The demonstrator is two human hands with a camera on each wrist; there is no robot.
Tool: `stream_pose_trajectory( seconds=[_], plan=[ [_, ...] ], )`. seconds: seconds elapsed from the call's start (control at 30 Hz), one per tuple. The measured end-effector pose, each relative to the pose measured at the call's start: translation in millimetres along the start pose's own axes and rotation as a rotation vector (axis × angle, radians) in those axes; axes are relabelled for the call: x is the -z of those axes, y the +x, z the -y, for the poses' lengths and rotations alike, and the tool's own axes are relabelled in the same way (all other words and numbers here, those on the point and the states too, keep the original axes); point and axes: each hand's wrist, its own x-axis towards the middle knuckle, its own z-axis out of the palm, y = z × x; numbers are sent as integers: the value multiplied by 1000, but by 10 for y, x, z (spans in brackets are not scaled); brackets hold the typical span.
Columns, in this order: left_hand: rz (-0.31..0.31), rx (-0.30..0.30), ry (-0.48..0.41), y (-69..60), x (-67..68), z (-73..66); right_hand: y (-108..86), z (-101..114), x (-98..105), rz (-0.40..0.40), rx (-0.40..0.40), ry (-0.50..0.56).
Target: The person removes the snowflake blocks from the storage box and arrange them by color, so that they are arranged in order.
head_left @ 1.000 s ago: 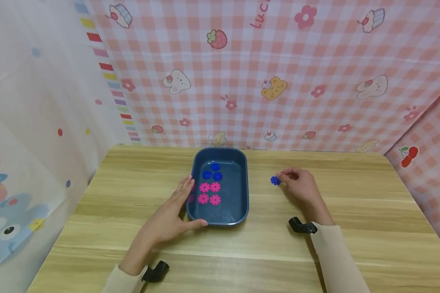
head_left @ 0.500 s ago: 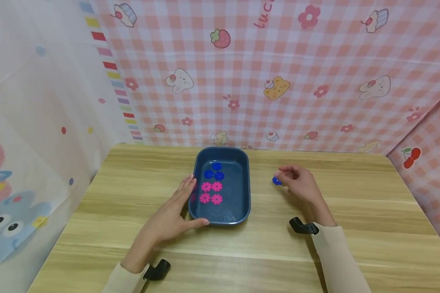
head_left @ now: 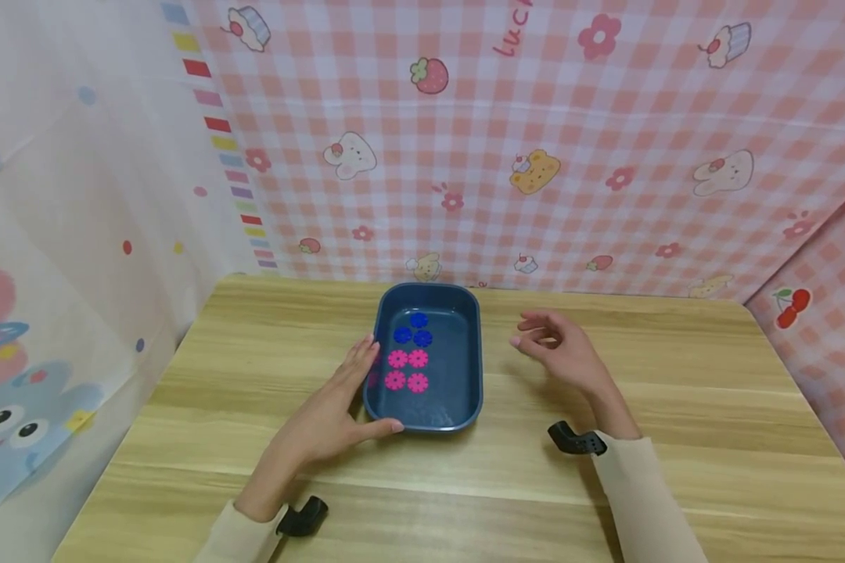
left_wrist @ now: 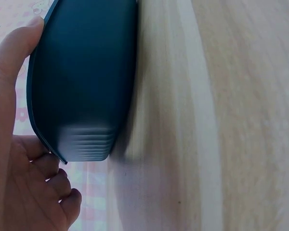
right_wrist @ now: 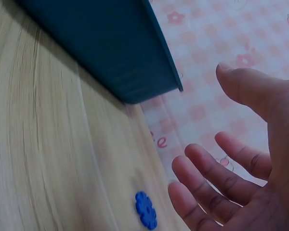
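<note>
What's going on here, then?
A person's left hand rests against a dark blue tray holding three blue discs and four pink discs. The right hand holds nothing, hovering beside the tray above the wooden table. One more blue disc lies on the table near that hand.

A dark blue rectangular baking tray (head_left: 454,379) with rounded corners stands upright, open side up. On its floor, left of its middle, four notched pink discs (head_left: 418,362) lie flat in two close pairs. Toward the tray's far end, three notched blue discs (head_left: 403,335) lie flat in a small triangle. Outside the tray, apart to its right, is a single notched blue disc (right_wrist: 145,208).
</note>
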Motion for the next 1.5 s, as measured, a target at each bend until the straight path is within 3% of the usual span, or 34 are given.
stream_pose_trajectory(
  seconds=[0.43, 1.07, 1.5],
  plan=[
    [6, -10, 5, 15, 3, -1, 0, 328, -213, 58, 108, 121],
    [11, -6, -3, 19, 2, -2, 161, 700, -349, 151, 163, -20],
    [10, -10, -21, 11, 11, 5, 425, 896, -582, 250, 176, -111]
  ],
)
